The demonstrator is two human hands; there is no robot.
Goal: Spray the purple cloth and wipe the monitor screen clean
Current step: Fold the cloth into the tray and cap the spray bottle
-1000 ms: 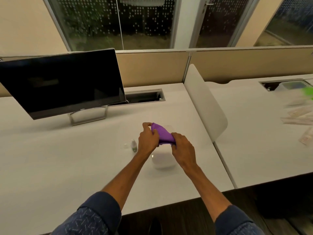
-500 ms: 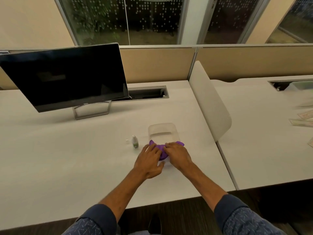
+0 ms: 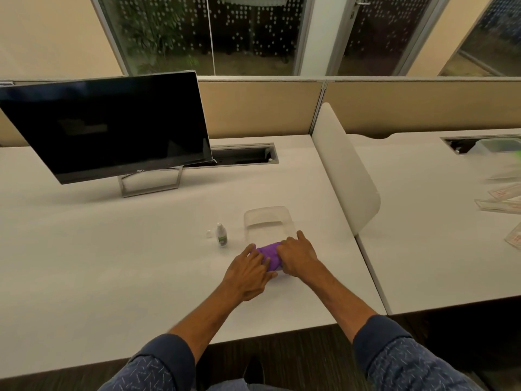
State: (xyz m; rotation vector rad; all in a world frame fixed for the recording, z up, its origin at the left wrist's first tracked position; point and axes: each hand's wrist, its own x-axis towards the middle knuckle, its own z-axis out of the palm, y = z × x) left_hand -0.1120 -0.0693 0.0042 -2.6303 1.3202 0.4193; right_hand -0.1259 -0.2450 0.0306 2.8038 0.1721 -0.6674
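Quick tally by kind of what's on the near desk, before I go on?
Monitor: 1
Spray bottle: 1
Small cap: 1
Clear container: 1
Purple cloth: 1, pressed under the left hand and right hand
Total: 5

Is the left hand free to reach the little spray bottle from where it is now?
Probably yes. The left hand rests on the purple cloth, and the spray bottle stands upright just ahead and to its left, with only bare desk between. It would have to leave the cloth first.
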